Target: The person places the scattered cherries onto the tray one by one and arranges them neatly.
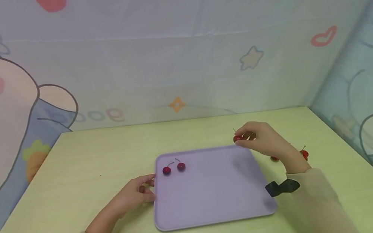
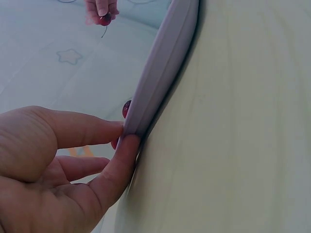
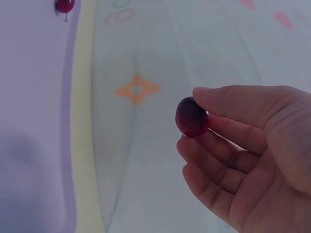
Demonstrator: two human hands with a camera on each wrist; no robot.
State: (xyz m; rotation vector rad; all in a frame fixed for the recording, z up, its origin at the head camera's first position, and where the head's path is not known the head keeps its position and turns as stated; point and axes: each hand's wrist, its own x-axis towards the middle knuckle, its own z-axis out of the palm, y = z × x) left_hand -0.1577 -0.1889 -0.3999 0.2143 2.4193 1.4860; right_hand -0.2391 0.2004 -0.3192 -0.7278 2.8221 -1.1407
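Observation:
My left hand (image 1: 135, 192) holds the left edge of a flat lilac tray (image 1: 214, 200). In the left wrist view, its thumb and a finger meet the rim (image 2: 160, 68). Two dark red cherries with stems lie inside the tray at the far left: one cherry (image 1: 166, 170) beside another cherry (image 1: 181, 166). Above the tray's far right corner, my right hand (image 1: 259, 136) pinches a cherry (image 3: 190, 118) between thumb and fingertips. The cherry's stem shows in the head view.
More cherries (image 1: 304, 154) lie on the table (image 1: 109, 150) right of the tray, partly hidden by my right forearm; one cherry (image 1: 274, 158) is just visible beside the wrist. A printed cloth (image 1: 180, 57) hangs behind the table's far edge and along the sides.

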